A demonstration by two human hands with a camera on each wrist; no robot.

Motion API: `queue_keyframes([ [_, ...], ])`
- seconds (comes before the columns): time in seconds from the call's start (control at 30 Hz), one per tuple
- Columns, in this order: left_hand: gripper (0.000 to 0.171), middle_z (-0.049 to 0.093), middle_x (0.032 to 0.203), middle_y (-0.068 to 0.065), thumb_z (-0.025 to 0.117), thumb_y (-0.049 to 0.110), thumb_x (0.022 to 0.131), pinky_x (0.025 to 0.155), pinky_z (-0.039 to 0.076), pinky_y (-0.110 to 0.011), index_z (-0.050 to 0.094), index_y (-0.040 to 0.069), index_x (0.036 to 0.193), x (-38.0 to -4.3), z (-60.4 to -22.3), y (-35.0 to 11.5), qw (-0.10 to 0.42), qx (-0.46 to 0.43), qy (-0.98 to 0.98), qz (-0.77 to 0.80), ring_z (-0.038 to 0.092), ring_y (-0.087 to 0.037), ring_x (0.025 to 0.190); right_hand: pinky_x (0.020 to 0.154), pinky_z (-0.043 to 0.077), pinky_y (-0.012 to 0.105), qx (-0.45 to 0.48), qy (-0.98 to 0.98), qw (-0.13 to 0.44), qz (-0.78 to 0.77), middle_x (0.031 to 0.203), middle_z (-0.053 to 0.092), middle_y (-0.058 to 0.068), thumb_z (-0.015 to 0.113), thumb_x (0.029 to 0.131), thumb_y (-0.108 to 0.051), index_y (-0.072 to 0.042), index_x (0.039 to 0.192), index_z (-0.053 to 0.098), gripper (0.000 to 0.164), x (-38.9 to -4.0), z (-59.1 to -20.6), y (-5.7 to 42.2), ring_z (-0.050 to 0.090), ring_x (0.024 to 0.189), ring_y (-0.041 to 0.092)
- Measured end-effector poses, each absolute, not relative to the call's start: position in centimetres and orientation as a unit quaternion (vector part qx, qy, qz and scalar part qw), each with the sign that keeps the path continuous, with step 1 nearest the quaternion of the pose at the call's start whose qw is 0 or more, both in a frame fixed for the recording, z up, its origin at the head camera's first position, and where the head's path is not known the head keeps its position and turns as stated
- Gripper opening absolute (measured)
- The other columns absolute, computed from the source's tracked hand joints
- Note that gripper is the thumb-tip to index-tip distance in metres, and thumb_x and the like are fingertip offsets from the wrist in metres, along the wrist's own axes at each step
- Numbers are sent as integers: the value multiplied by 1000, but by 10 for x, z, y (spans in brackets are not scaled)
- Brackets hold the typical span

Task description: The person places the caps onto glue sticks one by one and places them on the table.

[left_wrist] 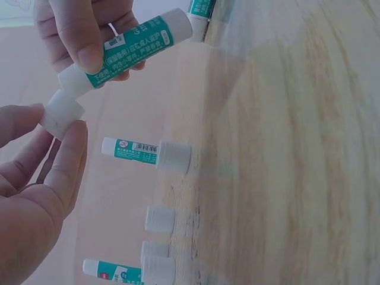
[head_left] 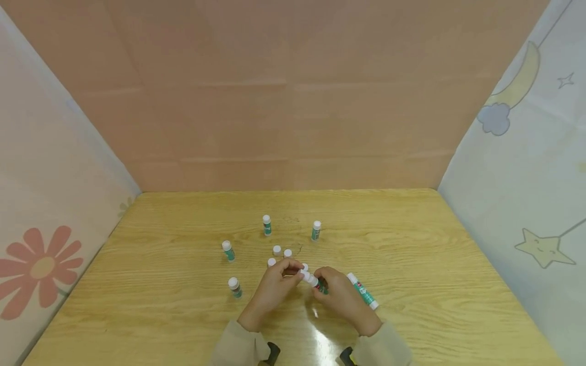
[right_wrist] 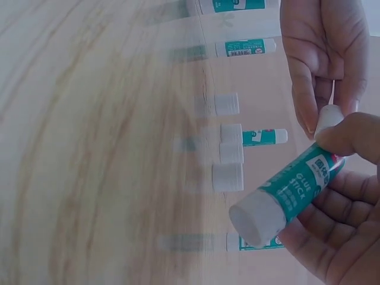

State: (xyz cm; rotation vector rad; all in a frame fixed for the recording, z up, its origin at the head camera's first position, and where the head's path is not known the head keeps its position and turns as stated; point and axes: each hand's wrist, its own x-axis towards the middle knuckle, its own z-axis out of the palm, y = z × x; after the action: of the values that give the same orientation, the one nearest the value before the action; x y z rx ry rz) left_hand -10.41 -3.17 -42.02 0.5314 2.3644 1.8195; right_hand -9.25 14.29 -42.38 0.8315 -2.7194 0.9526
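Observation:
Over the middle of the table, my left hand [head_left: 276, 282] pinches a small white cap [left_wrist: 62, 115] between thumb and fingers. My right hand [head_left: 340, 295] grips a green and white glue stick [right_wrist: 303, 181], its thumb along the label. The stick's white upper end points at the cap and meets it in the left wrist view. Both are held above the tabletop. Just behind the hands several loose white caps, among them one cap [head_left: 276, 250], stand on the wood. Right beside my right hand lies another glue stick [head_left: 363, 291] on its side.
Several glue sticks stand upright on the wooden table [head_left: 435, 244]: one glue stick [head_left: 267, 225] and a second glue stick [head_left: 316, 231] at the back, a third glue stick [head_left: 228, 251] and another glue stick [head_left: 235, 287] to the left. A brown wall [head_left: 293, 127] rises behind the table.

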Motion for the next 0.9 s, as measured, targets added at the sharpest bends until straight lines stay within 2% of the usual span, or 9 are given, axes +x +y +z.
queue_keyframes([
  [0.23, 21, 55, 101, -9, 54, 14, 86, 73, 46, -23, 54, -1, 100, -107, -427, -32, 58, 197, 778, 594, 53, -22, 91, 54, 42, 14, 288, -898, 66, 327, 72, 51, 0, 65, 71, 1, 6, 86, 55, 18, -95, -428, 145, 47, 61, 9],
  [0.47, 19, 55, 100, -16, 53, 7, 85, 72, 46, -24, 53, -6, 99, -105, -421, -33, 62, 219, 763, 606, 53, -25, 90, 51, 41, 15, 307, -887, 104, 329, 70, 48, -3, 66, 70, -2, 4, 82, 54, 17, -93, -427, 145, 44, 59, 5],
  [0.67, 16, 53, 99, -24, 51, -2, 84, 71, 46, -24, 52, -11, 97, -99, -406, -30, 64, 207, 752, 623, 52, -31, 89, 53, 41, 15, 281, -903, 63, 319, 71, 47, -4, 65, 71, -1, 1, 84, 56, 16, -94, -427, 144, 44, 61, 7],
  [0.9, 18, 53, 101, -20, 53, 4, 85, 73, 46, -22, 54, -7, 100, -103, -420, -32, 71, 211, 743, 631, 53, -26, 90, 53, 41, 16, 275, -908, 45, 313, 71, 47, -3, 65, 73, 0, 1, 85, 56, 15, -93, -425, 141, 44, 62, 7],
])
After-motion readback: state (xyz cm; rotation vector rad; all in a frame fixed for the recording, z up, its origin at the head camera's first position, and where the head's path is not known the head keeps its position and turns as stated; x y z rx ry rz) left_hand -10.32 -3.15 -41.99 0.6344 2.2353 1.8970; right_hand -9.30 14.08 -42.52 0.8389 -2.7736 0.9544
